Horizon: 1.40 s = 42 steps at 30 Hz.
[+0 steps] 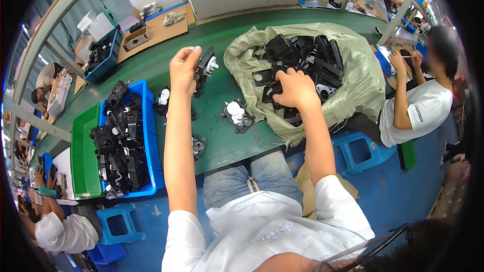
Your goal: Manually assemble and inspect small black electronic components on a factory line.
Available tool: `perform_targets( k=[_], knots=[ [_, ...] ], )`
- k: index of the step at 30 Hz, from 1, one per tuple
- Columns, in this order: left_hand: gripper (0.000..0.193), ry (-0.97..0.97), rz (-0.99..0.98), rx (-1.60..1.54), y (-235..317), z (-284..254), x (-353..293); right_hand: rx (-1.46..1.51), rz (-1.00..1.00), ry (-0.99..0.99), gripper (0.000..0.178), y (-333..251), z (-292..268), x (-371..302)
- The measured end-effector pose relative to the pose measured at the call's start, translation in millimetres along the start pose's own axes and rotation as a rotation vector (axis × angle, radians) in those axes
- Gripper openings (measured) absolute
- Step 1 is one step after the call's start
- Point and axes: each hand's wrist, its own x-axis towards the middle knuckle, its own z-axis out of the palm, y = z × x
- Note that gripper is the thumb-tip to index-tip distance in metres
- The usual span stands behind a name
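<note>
My left hand [183, 70] is raised over the green bench, its fingers closed on a black plastic gear assembly [203, 66] with white gears on its side. My right hand [298, 90] reaches into an open woven sack [353, 95], fingers apart and curved over the black plastic parts [302, 53] heaped inside. Whether its fingertips grip one of these is hard to see. On the bench between my arms lies a loose black gear unit [237, 115] with white gears. Another black unit [198, 146] sits beside my left forearm, and one with white gears [163, 96] is left of it.
A blue bin [154, 156] full of black assemblies stands at the left, next to a green bin [83, 156]. Farther back are a cardboard sheet [171, 27] and another blue bin [103, 63]. Co-workers sit at both sides; a blue stool [360, 153] is at the right.
</note>
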Motion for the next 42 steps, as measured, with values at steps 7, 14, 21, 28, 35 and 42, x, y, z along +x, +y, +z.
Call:
perform_targets(
  k=[7, 14, 21, 28, 35, 42],
  knots=[
    [0.010, 0.175, 0.146, -0.253, 27, 1, -49, -0.258, 0.070, -0.290, 0.043, -19, 18, 24],
    [0.016, 0.164, 0.496, -0.369, 38, 4, -125, -0.361, 0.009, -0.099, 0.053, -23, 33, 22],
    [0.016, 0.198, 0.583, -0.655, 28, 10, -154, 0.037, -0.095, 0.186, 0.052, -39, -11, -21],
    [0.018, 0.181, 0.404, -0.413, 18, 32, -168, 0.690, -0.449, 0.150, 0.067, -55, -32, -54],
    [0.019, 0.320, 0.232, -0.240, 16, 48, -175, 1.158, -0.617, 0.122, 0.074, -74, 18, -43],
    [0.024, 0.314, 0.560, -0.243, -2, 38, -153, 1.771, -0.333, 0.014, 0.081, -108, 44, -55]
  ],
)
